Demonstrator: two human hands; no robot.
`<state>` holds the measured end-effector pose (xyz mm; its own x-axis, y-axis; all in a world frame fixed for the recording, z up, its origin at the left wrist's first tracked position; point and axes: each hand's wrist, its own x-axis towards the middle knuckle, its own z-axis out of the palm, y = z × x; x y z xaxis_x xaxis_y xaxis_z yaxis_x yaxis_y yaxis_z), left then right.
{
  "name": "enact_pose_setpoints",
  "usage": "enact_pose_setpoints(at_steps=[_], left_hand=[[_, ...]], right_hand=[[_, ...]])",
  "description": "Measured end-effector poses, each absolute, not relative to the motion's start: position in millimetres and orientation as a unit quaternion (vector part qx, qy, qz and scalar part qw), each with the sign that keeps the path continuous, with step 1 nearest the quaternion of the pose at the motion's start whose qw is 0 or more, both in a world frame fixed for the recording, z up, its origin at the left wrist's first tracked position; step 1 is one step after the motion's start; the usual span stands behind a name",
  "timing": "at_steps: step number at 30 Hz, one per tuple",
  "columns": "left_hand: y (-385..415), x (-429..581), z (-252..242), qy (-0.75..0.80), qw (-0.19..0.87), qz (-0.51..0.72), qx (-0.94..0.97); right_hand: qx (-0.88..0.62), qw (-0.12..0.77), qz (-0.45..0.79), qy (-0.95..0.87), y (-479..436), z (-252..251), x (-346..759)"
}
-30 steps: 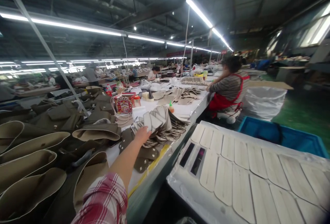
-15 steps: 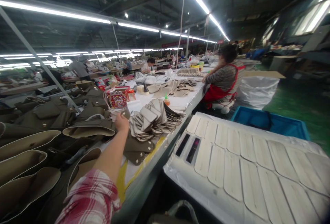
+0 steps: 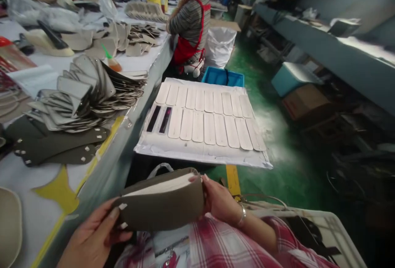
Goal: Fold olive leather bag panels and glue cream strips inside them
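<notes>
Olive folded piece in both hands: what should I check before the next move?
1. Left hand grip on the olive folded piece, near end: ok.
2. Right hand grip on its far end: ok.
3. Piece apart from the table edge: ok.
4. Pale lining lying even inside the fold: cannot tell, only its edge shows.
5. Board of pale strips in front, nothing lying across it: ok.
6. Co-worker in the red apron apart, far along the table: ok.

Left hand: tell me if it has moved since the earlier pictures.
Yes. The left hand has pulled back from the stack of pieces on the table toward the body, and now grips the folded olive piece.
</notes>
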<state>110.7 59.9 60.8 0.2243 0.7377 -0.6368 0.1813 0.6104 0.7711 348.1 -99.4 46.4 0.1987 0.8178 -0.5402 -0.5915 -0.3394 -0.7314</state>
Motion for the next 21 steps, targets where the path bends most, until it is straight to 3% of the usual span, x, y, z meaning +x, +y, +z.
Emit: enact_pose_setpoints(at_steps=[4, 11, 21], left_hand=[[55.9, 105.9, 37.7, 0.577, 0.696, 0.208, 0.373], [63.1, 113.5, 30.6, 0.619, 0.645, 0.224, 0.387], [76.4, 102.3, 26.4, 0.634, 0.582, 0.208, 0.465]], right_hand=[[-0.597, 0.523, 0.596, -0.122, -111.1, 33.1, 361.8], [-0.785, 0.312, 0.382, -0.375, -102.1, 19.8, 391.5], [-0.778, 0.258, 0.379, -0.428, -84.9, 21.1, 401.2]])
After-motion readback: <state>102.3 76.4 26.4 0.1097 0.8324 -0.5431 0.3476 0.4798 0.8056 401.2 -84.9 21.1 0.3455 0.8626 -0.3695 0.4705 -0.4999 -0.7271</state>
